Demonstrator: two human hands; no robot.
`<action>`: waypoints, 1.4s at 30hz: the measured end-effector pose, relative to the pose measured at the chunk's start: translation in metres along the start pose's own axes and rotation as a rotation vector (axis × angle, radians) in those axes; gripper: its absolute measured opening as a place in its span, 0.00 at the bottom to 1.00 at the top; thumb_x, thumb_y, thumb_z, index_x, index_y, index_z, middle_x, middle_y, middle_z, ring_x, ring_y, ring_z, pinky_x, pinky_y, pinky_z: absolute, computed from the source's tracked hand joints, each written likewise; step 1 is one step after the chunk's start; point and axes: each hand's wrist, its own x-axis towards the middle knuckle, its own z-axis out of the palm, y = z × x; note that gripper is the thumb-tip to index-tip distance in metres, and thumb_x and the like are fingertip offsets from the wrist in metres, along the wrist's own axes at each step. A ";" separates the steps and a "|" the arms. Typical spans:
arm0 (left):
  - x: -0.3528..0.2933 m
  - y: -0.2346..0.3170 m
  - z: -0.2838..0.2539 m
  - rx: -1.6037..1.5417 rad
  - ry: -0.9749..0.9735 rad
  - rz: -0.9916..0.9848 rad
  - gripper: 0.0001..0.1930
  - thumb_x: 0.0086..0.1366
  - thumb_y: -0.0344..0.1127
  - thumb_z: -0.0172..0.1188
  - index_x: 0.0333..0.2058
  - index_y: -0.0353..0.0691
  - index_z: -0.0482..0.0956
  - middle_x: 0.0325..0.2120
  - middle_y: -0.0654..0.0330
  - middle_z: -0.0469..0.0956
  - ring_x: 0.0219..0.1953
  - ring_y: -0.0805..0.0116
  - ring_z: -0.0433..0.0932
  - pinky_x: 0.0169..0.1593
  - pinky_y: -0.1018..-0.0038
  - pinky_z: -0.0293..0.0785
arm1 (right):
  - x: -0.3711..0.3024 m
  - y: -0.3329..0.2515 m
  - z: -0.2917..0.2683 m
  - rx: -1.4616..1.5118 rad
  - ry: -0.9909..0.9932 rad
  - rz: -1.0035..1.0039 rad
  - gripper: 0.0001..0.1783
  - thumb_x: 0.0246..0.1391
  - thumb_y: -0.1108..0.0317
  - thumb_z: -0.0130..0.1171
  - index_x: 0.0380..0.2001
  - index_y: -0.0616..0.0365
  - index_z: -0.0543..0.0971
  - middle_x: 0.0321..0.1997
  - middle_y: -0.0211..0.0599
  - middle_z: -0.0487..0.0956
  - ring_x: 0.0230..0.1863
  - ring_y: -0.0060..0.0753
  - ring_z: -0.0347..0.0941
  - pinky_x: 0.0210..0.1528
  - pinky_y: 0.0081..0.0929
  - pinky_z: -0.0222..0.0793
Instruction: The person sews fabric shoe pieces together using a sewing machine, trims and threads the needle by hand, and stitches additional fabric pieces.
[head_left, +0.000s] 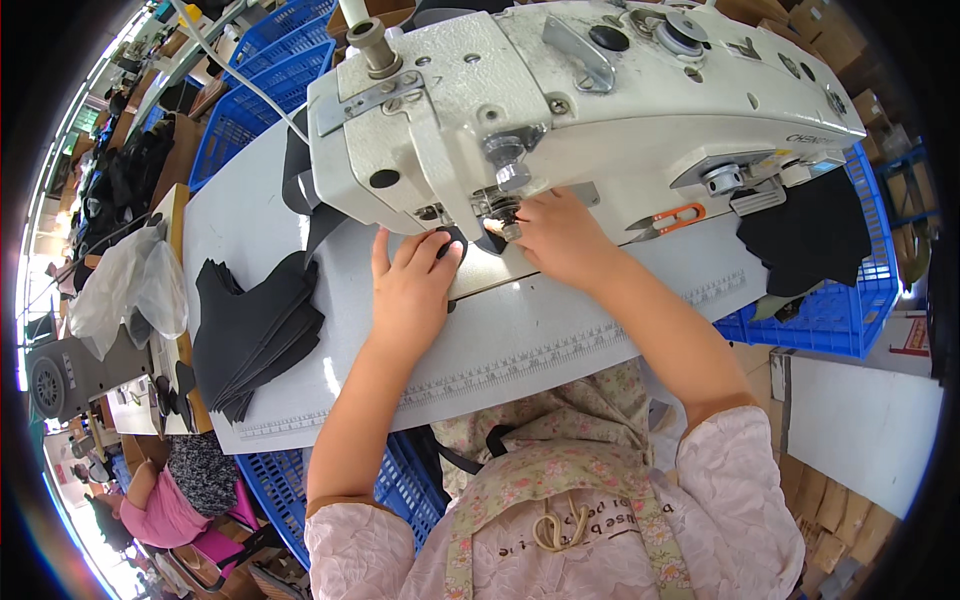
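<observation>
Crate [845, 330] beside the sewing machine [610, 125] holds black fabric pieces [815, 235].

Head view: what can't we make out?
In the head view:
Black piece: partly covered by the left hand.
Anything gripped by the right hand: hidden by its own fingers.
Ruler strip: part blocked by the left forearm.
Dark stack: layers overlap, no count.
Pink top: cut off by the lower edge.

Dark lettering runs along the side of the white sewing machine [600, 125]. A numbered ruler scale [560, 354] curves across the near part of the desk [235, 215]. More dark lettering, upside down from here, crosses the worker's pale pink top [600, 565].
</observation>
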 end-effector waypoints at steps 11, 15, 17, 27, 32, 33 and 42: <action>0.004 -0.006 0.001 -0.083 0.021 0.007 0.14 0.57 0.27 0.59 0.43 0.41 0.83 0.42 0.62 0.79 0.47 0.63 0.76 0.61 0.58 0.64 | 0.004 -0.001 -0.011 -0.026 -0.170 0.071 0.14 0.52 0.69 0.55 0.41 0.46 0.83 0.44 0.27 0.80 0.52 0.30 0.74 0.52 0.36 0.66; 0.005 -0.005 0.002 -0.112 0.017 -0.002 0.15 0.56 0.26 0.58 0.43 0.41 0.82 0.43 0.62 0.79 0.47 0.62 0.76 0.61 0.58 0.64 | 0.003 0.000 -0.008 -0.020 -0.116 0.053 0.11 0.51 0.68 0.55 0.37 0.47 0.84 0.44 0.29 0.80 0.52 0.32 0.74 0.51 0.36 0.66; 0.005 -0.005 0.001 -0.116 0.015 0.004 0.16 0.53 0.24 0.58 0.43 0.39 0.83 0.42 0.60 0.79 0.48 0.58 0.75 0.59 0.58 0.66 | 0.005 -0.001 -0.010 -0.042 -0.171 0.066 0.10 0.50 0.68 0.55 0.35 0.48 0.84 0.44 0.29 0.80 0.52 0.32 0.74 0.51 0.36 0.66; 0.006 0.000 0.005 -0.116 0.031 0.008 0.19 0.50 0.22 0.58 0.44 0.37 0.82 0.42 0.56 0.78 0.48 0.54 0.75 0.57 0.58 0.68 | 0.010 -0.009 -0.016 0.016 -0.154 0.129 0.09 0.46 0.71 0.56 0.29 0.52 0.84 0.42 0.34 0.81 0.48 0.36 0.76 0.51 0.38 0.67; 0.006 0.001 0.004 -0.134 0.016 0.007 0.19 0.50 0.23 0.58 0.44 0.36 0.81 0.44 0.54 0.78 0.51 0.53 0.75 0.58 0.58 0.68 | 0.012 -0.009 -0.015 0.036 -0.129 0.137 0.08 0.44 0.71 0.56 0.28 0.53 0.84 0.40 0.35 0.81 0.46 0.38 0.77 0.50 0.39 0.68; 0.006 0.001 0.004 -0.136 0.005 0.000 0.19 0.50 0.23 0.58 0.44 0.36 0.81 0.45 0.53 0.78 0.52 0.52 0.74 0.59 0.58 0.68 | 0.012 -0.009 -0.015 0.043 -0.114 0.132 0.08 0.44 0.71 0.56 0.28 0.54 0.84 0.39 0.35 0.81 0.45 0.38 0.78 0.50 0.39 0.68; 0.004 0.001 0.010 -0.107 0.008 -0.011 0.16 0.51 0.22 0.58 0.42 0.32 0.80 0.44 0.51 0.78 0.53 0.52 0.74 0.60 0.57 0.67 | 0.012 -0.008 -0.007 -0.025 -0.072 0.097 0.07 0.42 0.69 0.57 0.24 0.55 0.83 0.38 0.36 0.81 0.45 0.39 0.78 0.49 0.39 0.69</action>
